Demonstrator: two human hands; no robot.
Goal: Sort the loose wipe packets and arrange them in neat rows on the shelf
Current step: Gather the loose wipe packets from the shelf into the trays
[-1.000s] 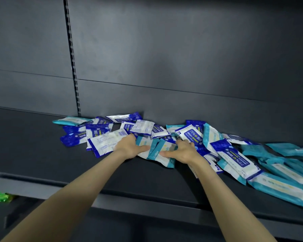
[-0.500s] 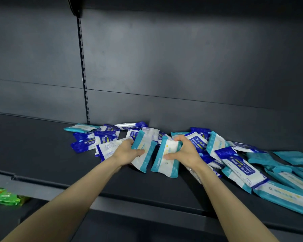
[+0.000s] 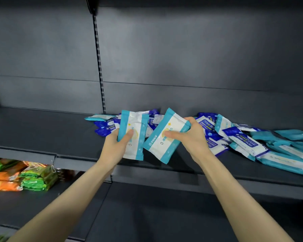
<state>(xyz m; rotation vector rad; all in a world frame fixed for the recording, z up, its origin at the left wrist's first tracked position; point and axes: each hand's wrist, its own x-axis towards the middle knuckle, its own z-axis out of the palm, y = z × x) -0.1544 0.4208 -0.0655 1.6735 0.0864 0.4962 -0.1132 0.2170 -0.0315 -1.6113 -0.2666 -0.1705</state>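
Note:
My left hand (image 3: 115, 145) grips a teal-and-white wipe packet (image 3: 134, 126), held upright above the dark shelf (image 3: 42, 130). My right hand (image 3: 191, 137) grips a second teal-and-white packet (image 3: 164, 142), tilted, just to the right of the first. Behind and to the right of both hands lies a loose pile of packets: dark blue ones (image 3: 107, 127) at the left, blue-and-white ones (image 3: 243, 140) in the middle, and teal ones (image 3: 290, 145) at the far right.
The shelf's left half is bare dark metal. A slotted upright (image 3: 99, 63) runs down the back panel. On a lower shelf at the left sit green and orange snack packs (image 3: 21, 173). The shelf's front lip (image 3: 164, 173) crosses below my hands.
Both hands have lifted a teal-and-white packet each off the pile and raised them toward me. The view has shifted left and down, showing the lower shelf.

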